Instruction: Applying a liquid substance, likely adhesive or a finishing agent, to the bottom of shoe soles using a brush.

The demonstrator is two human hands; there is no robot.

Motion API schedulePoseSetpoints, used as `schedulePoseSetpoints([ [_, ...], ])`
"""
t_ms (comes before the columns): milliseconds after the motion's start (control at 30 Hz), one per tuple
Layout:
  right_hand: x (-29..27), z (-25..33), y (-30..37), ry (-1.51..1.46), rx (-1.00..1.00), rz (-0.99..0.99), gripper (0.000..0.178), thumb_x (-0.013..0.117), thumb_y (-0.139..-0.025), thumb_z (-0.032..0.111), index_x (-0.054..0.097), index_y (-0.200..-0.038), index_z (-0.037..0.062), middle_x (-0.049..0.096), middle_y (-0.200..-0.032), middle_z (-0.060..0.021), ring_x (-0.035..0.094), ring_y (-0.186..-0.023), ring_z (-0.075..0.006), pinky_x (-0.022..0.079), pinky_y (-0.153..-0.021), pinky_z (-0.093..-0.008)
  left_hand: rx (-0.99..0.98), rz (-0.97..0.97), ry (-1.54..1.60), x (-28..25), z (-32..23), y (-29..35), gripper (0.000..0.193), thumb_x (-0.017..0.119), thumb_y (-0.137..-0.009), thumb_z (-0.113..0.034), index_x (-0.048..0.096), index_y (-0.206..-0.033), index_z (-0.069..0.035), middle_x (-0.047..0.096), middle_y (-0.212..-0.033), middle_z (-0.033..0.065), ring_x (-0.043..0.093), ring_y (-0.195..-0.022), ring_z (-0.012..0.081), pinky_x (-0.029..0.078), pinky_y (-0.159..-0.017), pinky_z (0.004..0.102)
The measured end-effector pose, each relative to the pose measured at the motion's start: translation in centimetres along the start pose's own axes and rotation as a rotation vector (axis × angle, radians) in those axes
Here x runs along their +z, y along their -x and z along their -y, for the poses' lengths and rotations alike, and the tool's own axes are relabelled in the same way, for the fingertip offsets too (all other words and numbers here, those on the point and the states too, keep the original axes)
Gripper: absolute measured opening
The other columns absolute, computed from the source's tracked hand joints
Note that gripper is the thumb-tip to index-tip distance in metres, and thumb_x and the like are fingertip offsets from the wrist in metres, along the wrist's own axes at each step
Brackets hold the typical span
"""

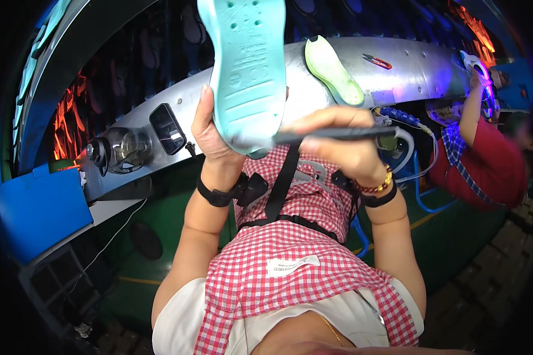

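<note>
My left hand (pixel 210 133) grips a turquoise shoe sole (pixel 249 77) near its lower end, fingers behind it and thumb along its left edge. The sole is held up in front of me, showing grooves and several small round marks. My right hand (pixel 343 148) is closed around a black, pen-like tool (pixel 376 132) with a pale tube running from its back end. Its tip is smeared by motion and lies over the sole's lower end; whether it touches cannot be made out. A pale green sole (pixel 334 71) lies on the metal bench beyond my right hand.
On the curved metal bench (pixel 408 53) lie red-handled snips (pixel 377 61) and a dark phone (pixel 167 128). A clear pot with a black handle (pixel 130 151) stands at the left. A blue box (pixel 41 207) sits further left. At the right, a co-worker in red (pixel 485 163) handles a shoe part.
</note>
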State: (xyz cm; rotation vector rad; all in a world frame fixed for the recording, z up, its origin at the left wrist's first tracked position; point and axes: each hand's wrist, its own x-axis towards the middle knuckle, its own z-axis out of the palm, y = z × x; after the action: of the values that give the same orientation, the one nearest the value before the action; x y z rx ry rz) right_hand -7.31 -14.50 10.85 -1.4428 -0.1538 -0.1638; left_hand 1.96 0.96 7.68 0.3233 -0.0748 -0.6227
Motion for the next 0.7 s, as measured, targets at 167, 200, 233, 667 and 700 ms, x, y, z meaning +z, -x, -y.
schedulePoseSetpoints([
  [167, -1.4, 0.8, -1.1, 0.245, -0.129, 0.222, 0.016, 0.062, -0.071, 0.0, 0.062, -0.088, -0.0018, 0.063, -0.082, -0.0093, 0.059, -0.072, -0.0103, 0.047, -0.065, -0.0212, 0.012, 0.011, -0.105, -0.5, -0.8, -0.5, 0.045, 0.044, -0.084, -0.03, 0.044, -0.116, 0.001, 0.054, -0.108, 0.016, 0.055, -0.096, 0.0267, 0.043, -0.086, 0.039],
  [200, -1.4, 0.8, -1.1, 0.165, -0.139, 0.166, 0.017, 0.063, -0.071, 0.001, 0.062, -0.088, -0.0011, 0.063, -0.082, -0.0094, 0.059, -0.071, -0.0106, 0.047, -0.064, -0.0222, 0.024, -0.018, -0.118, -0.4, -0.9, -0.7, 0.046, 0.045, -0.084, -0.032, 0.045, -0.115, 0.001, 0.054, -0.108, 0.0166, 0.056, -0.094, 0.0268, 0.044, -0.084, 0.0382],
  [233, -1.3, 0.8, -1.0, 0.134, -0.01, 0.051, 0.018, 0.065, -0.069, 0.003, 0.062, -0.086, -0.0003, 0.063, -0.082, -0.01, 0.059, -0.071, -0.0127, 0.046, -0.064, -0.0238, 0.024, -0.007, -0.096, -0.4, -1.0, -0.7, 0.046, 0.045, -0.084, -0.032, 0.045, -0.115, 0.001, 0.054, -0.108, 0.0166, 0.056, -0.094, 0.0268, 0.044, -0.084, 0.0382],
  [667, -2.6, 2.0, -1.3, 0.495, -0.246, 0.564, 0.015, 0.066, -0.067, 0.004, 0.062, -0.082, 0.0019, 0.064, -0.087, -0.0111, 0.062, -0.08, -0.0226, 0.048, -0.069, -0.0287, -0.564, -0.038, -0.189, 0.7, -2.4, -1.0, 0.036, 0.049, -0.083, -0.019, 0.047, -0.11, 0.005, 0.058, -0.098, 0.0162, 0.06, -0.084, 0.0214, 0.05, -0.074, 0.0313],
  [700, -2.9, 2.3, -1.0, 0.55, -0.287, 0.632, 0.014, 0.066, -0.068, 0.006, 0.062, -0.081, 0.0024, 0.064, -0.087, -0.0112, 0.062, -0.079, -0.0227, 0.048, -0.068, -0.0284, -0.593, -0.023, -0.229, 0.8, -2.3, -0.8, 0.036, 0.049, -0.083, -0.019, 0.047, -0.11, 0.005, 0.058, -0.097, 0.0157, 0.06, -0.083, 0.0208, 0.05, -0.073, 0.0303],
])
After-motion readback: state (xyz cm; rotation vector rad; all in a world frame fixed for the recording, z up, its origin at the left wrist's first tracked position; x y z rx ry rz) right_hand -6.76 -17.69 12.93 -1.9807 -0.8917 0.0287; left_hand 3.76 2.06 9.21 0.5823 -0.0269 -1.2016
